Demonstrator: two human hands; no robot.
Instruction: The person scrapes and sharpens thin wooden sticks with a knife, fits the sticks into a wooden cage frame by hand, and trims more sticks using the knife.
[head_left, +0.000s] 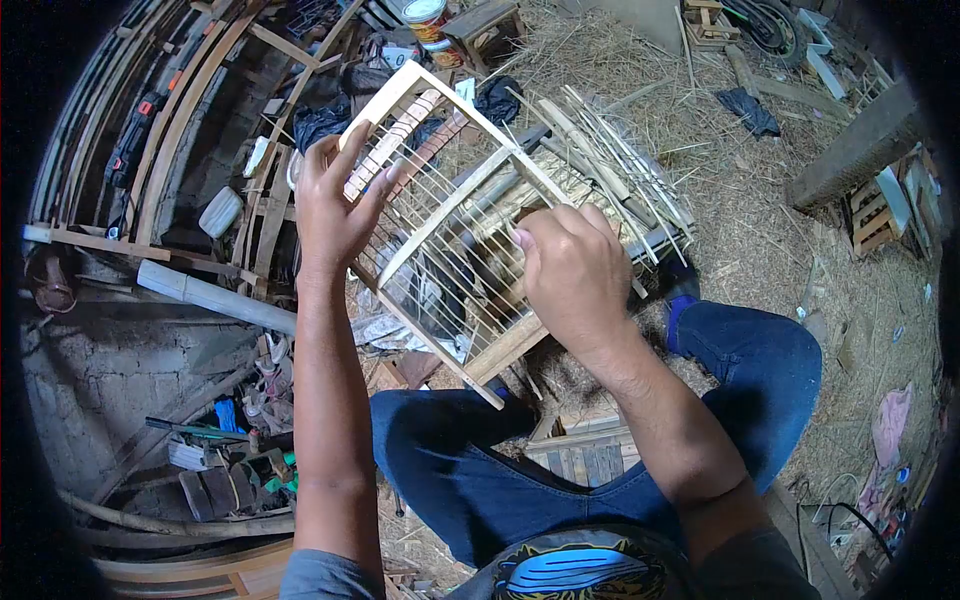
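A pale wooden frame strung with thin bars [455,208], like a cage panel, is held tilted above my lap. My left hand [338,205] grips its upper left side, thumb and forefinger spread along the edge. Near the right rail, my right hand [577,272] is closed in a fist, its thumb beside the bars. What lies inside that fist is hidden, and the hand covers part of the rail. A flat strip with dark cross lines [395,140] shows behind the bars close to my left fingers.
Thin bamboo strips [625,165] lie in a pile beyond the frame. Long wooden slats [190,120] stand at the left, above a bamboo pole [215,297]. A wooden post [855,145] juts in at the right. Straw [740,240] covers the ground; paint buckets [428,22] stand at the back.
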